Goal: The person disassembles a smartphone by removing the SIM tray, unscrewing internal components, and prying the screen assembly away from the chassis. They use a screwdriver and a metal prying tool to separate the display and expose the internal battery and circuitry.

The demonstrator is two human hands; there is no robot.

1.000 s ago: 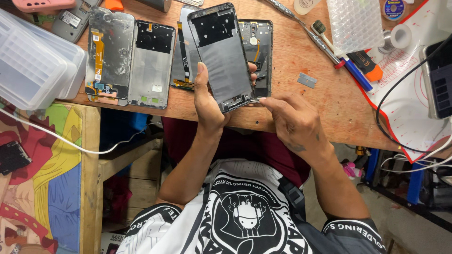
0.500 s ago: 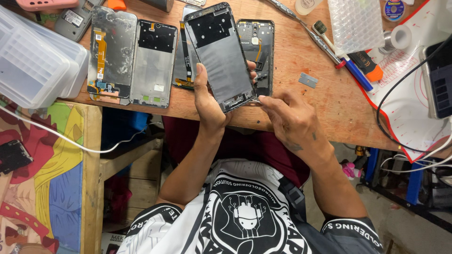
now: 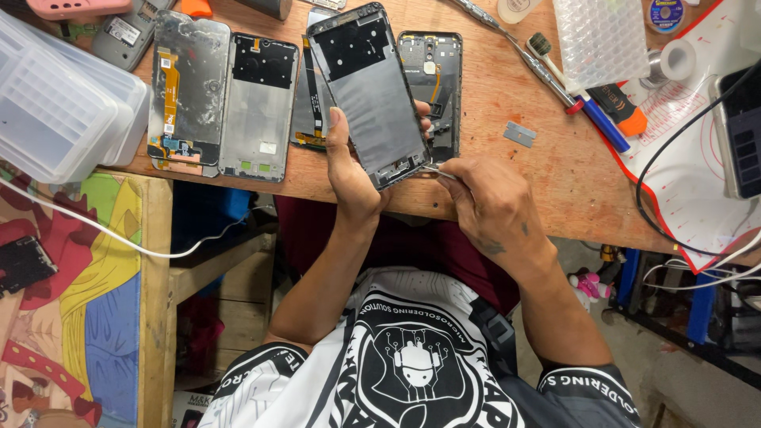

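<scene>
The scene was evenly and fairly brightly lit from above, with soft, short shadows under the hands (image 3: 412, 182). The tabletop (image 3: 555, 166) showed warm colour and no hard glare. Focus held sharp across the middle; the space below the tabletop was dimmer.

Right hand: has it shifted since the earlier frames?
Yes, slightly. The right hand has slid left along the wooden table's edge, bringing its thin metal tool against the bottom corner of the phone frame.
</scene>
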